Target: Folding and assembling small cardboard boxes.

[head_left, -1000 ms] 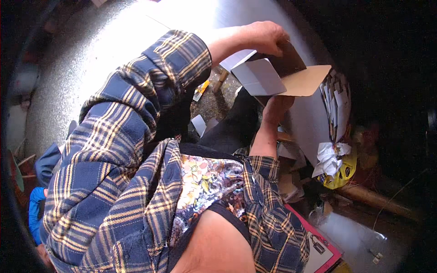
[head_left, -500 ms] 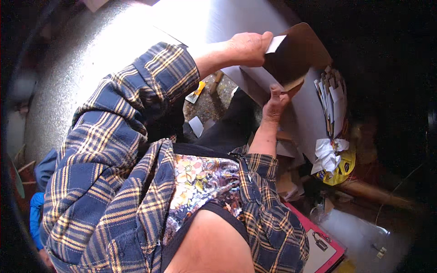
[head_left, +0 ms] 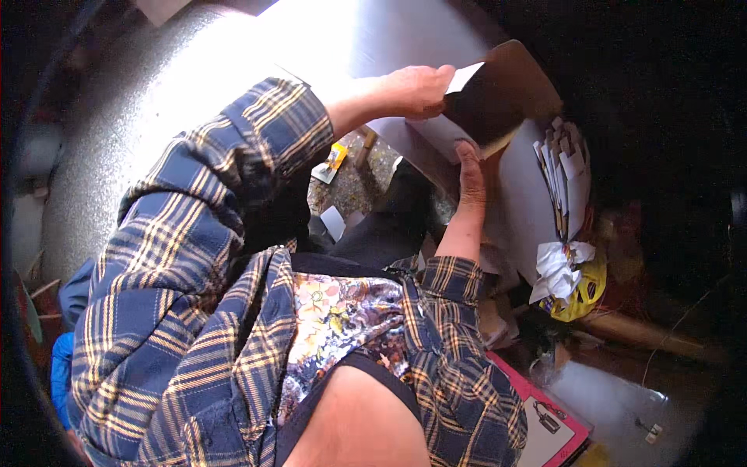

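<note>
Up ahead I have a cardboard box (head_left: 517, 78), white outside and brown inside, tilted with its inside partly showing. My left hand (head_left: 420, 89) is closed at its left side, and a small white piece of card (head_left: 465, 78) sticks out past the fingers. Whether that piece belongs to the box, I cannot tell. Lower down, my right hand (head_left: 471, 175) grips the box's near edge with the thumb on the white outer face. The fingers of the right hand are mostly hidden behind the card.
At the right stands a bundle of cardboard pieces (head_left: 564, 167), with crumpled white paper (head_left: 559, 268) and a yellow bag (head_left: 587, 292) below. A yellow packet (head_left: 336, 157) and a wooden piece (head_left: 366, 148) lie on the speckled floor. A pink box (head_left: 572, 428) is at lower right.
My left hand and the white piece of card have shifted slightly left and down. My right hand has turned more upright, its thumb now along the white face.
</note>
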Demonstrator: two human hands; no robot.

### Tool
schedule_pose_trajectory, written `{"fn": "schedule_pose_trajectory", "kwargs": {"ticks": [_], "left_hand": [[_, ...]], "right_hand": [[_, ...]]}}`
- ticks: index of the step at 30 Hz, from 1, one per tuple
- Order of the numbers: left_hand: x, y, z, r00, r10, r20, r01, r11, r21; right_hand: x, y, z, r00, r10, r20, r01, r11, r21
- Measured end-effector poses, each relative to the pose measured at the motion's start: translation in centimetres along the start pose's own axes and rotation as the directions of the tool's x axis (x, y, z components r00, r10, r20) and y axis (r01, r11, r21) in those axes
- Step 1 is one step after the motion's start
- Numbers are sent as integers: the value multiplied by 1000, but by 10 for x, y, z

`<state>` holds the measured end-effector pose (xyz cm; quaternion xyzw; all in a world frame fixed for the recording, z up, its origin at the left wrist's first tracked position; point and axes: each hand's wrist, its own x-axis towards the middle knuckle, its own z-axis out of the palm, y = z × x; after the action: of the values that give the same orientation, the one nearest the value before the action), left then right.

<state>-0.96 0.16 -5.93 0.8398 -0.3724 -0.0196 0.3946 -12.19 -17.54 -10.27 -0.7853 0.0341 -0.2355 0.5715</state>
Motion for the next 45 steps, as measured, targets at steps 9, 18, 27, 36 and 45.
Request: {"fn": "schedule_pose_trajectory", "kwargs": {"ticks": [9, 18, 27, 36, 45], "left_hand": [[17, -19, 12, 989, 32, 144, -51, 990, 128], [23, 8, -31, 900, 151, 410, 38, 908, -418], [20, 11, -28, 977, 132, 167, -35, 875, -483], [20, 36, -25, 956, -199, 214, 240, 121, -963], [21, 47, -32, 947, -86, 310, 285, -224, -932]], "right_hand": [[-8, -2, -3, 996, -19, -82, 7, 990, -138], [-3, -26, -38, 969, -185, -163, 153, 970, -188], [-11, -54, -30, 950, -211, -230, 230, 971, 59], [-15, -35, -22, 988, -135, -74, 139, 989, 46], [-15, -71, -1, 941, -166, -295, 220, 963, 158]]}}
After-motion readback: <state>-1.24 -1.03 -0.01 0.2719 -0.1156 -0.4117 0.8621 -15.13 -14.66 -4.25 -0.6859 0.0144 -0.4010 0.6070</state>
